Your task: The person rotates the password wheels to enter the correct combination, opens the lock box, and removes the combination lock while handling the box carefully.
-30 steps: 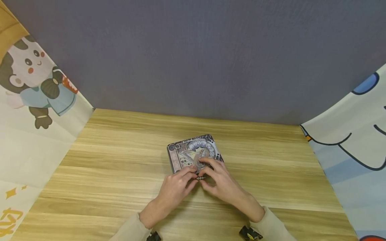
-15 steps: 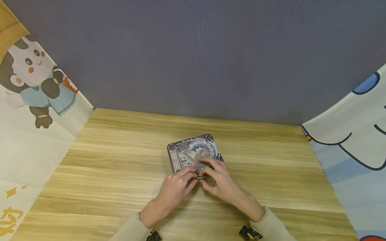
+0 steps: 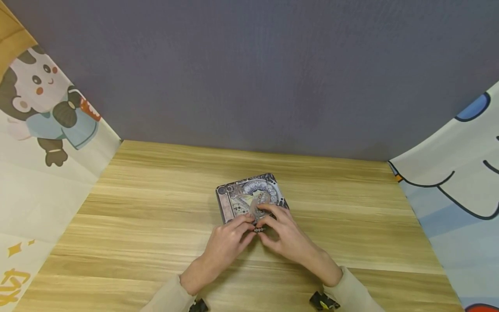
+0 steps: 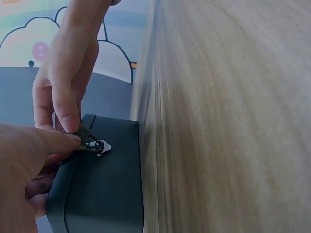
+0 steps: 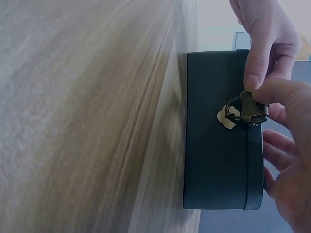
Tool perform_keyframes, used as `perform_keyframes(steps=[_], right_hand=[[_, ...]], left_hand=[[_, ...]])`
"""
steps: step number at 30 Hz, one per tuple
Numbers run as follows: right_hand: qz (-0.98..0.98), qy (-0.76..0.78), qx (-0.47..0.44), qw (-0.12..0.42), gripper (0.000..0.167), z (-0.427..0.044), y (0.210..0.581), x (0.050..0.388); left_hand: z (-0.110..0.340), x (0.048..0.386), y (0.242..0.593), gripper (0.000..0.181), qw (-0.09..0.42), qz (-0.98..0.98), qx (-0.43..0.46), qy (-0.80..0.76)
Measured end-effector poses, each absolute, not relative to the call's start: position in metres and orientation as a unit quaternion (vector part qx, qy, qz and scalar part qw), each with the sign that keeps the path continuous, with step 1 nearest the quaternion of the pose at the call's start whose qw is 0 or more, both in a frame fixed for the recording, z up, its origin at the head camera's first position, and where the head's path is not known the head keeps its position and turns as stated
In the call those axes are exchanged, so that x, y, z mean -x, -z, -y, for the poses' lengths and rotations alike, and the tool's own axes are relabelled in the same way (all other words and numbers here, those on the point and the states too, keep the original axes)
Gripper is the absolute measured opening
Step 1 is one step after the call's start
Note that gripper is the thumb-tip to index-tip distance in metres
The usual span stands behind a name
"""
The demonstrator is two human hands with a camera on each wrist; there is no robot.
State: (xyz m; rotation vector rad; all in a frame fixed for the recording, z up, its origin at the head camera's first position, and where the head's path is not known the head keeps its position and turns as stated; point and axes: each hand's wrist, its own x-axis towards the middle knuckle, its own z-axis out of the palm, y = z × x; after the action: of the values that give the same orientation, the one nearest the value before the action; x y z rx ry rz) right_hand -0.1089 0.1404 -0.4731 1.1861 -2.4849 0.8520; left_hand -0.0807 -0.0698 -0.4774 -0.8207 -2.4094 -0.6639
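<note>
A dark box (image 5: 216,160) with a printed lid (image 3: 249,195) sits on the table, its lid down. At its front side a small bronze-coloured padlock (image 5: 253,108) hangs on a pale metal clasp plate (image 5: 226,117), and its shackle runs through the loop there. My left hand (image 3: 227,240) pinches the padlock (image 4: 83,137) between thumb and finger. From the other side my right hand (image 3: 286,236) pinches it too, with other fingers resting on the printed lid. The head view shows only a small bit of the padlock between the hands.
A wooden table (image 3: 148,208) surrounds the box, with a grey panel (image 3: 249,78) behind it. Cartoon-printed cloths stand at the left (image 3: 43,186) and right (image 3: 464,195). Dark wrist devices (image 3: 323,301) show below both sleeves.
</note>
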Motion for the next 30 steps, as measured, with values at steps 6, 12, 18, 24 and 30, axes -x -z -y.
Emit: perform_keyframes(steps=[6,12,18,24,30], right_hand=[[0.853,-0.293,-0.411,0.132,0.030,-0.1407,0.4736,0.1092],[0.854,-0.291,-0.410,0.130,0.030,-0.1408,0.4731,0.1092],[0.859,-0.287,-0.406,0.123,0.031,-0.1418,0.4717,0.1089],[0.864,-0.284,-0.401,0.110,0.031,-0.1436,0.4710,0.1096],[0.862,-0.285,-0.403,0.111,0.031,-0.1439,0.4709,0.1104]], left_hand=[[0.0700,0.0811,0.4777,0.022,0.253,0.886,0.302,0.244],[0.0700,0.0812,0.4781,0.022,0.254,0.884,0.304,0.247],[0.0703,0.0813,0.4791,0.022,0.256,0.882,0.307,0.249],[0.0705,0.0813,0.4785,0.022,0.257,0.882,0.308,0.246],[0.0711,0.0813,0.4785,0.021,0.253,0.883,0.307,0.250]])
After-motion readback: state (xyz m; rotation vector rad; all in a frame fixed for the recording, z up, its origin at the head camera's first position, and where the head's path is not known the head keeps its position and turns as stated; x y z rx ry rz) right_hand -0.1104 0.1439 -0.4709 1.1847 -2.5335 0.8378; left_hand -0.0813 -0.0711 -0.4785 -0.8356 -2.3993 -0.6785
